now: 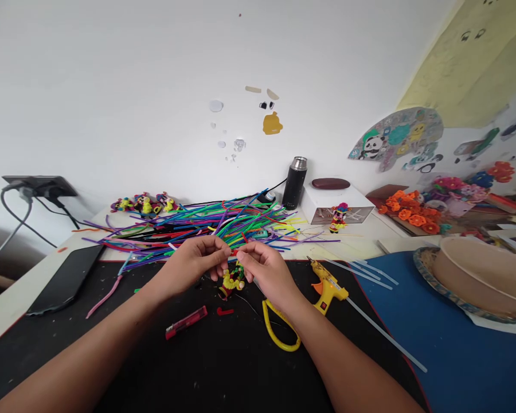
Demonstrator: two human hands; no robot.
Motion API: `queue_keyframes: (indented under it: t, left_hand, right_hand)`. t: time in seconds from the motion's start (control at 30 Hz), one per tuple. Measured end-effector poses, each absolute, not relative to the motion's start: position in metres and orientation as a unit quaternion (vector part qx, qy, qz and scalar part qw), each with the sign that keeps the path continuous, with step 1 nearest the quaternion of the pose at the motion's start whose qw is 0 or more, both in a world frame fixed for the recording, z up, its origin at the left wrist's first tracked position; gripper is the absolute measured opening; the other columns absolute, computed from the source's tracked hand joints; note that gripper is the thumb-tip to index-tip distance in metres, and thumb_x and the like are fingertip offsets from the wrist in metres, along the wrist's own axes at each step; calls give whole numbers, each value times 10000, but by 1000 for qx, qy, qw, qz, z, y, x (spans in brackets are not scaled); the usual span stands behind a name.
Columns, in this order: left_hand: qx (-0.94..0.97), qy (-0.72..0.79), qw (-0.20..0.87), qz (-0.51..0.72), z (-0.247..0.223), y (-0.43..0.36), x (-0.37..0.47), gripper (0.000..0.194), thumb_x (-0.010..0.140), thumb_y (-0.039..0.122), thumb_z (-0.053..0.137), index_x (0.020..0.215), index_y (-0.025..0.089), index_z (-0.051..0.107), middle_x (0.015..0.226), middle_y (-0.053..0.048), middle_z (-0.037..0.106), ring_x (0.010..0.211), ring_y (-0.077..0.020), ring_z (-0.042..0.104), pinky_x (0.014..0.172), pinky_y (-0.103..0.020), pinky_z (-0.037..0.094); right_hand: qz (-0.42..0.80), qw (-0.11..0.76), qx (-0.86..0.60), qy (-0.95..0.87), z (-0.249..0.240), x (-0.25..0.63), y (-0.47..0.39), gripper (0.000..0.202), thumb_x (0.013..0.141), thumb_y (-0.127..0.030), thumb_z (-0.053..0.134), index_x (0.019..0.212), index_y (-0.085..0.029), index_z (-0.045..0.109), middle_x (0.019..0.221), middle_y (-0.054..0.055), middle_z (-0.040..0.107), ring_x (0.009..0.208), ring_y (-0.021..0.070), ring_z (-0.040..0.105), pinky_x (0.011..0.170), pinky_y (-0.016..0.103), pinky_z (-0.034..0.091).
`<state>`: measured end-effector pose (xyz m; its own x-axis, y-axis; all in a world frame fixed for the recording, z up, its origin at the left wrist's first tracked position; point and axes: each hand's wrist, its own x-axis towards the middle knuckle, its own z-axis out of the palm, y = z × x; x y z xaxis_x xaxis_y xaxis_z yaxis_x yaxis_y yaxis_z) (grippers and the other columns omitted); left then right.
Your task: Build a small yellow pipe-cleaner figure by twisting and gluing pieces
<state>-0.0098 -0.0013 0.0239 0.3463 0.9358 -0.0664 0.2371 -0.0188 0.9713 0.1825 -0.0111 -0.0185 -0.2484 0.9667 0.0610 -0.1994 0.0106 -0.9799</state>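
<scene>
Both hands (231,261) pinch a small red piece (235,252) above the black mat (141,367).

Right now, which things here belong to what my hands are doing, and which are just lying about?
Likely belonging:
red piece, pinched between left hand and right hand
yellow figure nearby
pipe cleaners
glue gun
red cutter

Probably just lying about:
black flask
brown case

Yellow glue gun (328,287); black mat (146,355)

Soft, fairly even light leaves the wall (146,74) pale grey, with murky shadow near nine o'clock. Wide-angle stretch (quite pronounced) slants the edges; detail looks smeared around two to three o'clock, clearer toward the centre.
</scene>
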Motion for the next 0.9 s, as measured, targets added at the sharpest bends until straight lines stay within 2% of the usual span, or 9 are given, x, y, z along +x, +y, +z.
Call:
queue_keyframes:
  t: [0.13, 0.4, 0.53, 0.9]
  left_hand:
    - [632, 463, 530, 324, 25, -3, -7, 484, 793, 644, 801, 841, 172, 705, 660, 7, 693, 551, -128, 632, 555, -240, 526]
    - [627, 466, 528, 333, 25, -2, -7, 500, 790, 660, 794, 831, 171, 700, 654, 9, 694, 543, -122, 621, 545, -234, 514]
    - [623, 468, 524, 345, 25, -1, -8, 495, 793, 655, 797, 807, 173, 690, 656, 11, 692, 538, -116, 617, 538, -229, 508]
    - [629, 464, 522, 340, 22, -3, -5, 514, 781, 675, 793, 819, 173, 687, 646, 10, 685, 534, -133, 624, 540, -253, 516]
  right_hand:
    - [590, 481, -380, -526, -19, 182, -12, 276, 841, -465, 730, 888, -201, 665, 566, -75, 525, 490, 112, 465, 491, 243, 416]
    - [596, 488, -384, -510, -22, 181, -10, 246, 825, -428, 730, 848, -196, 650, 563, -78, 516, 470, 98, 439, 470, 236, 367]
    - [599, 503, -377, -496, -22, 182, -9, 250, 836, -428, 731, 834, -195, 640, 554, -79, 510, 473, 94, 430, 482, 241, 331]
    - [600, 488, -369, -516, -20, 182, -10, 265, 845, -450, 703, 878, -195, 639, 557, -77, 528, 486, 107, 454, 497, 248, 366]
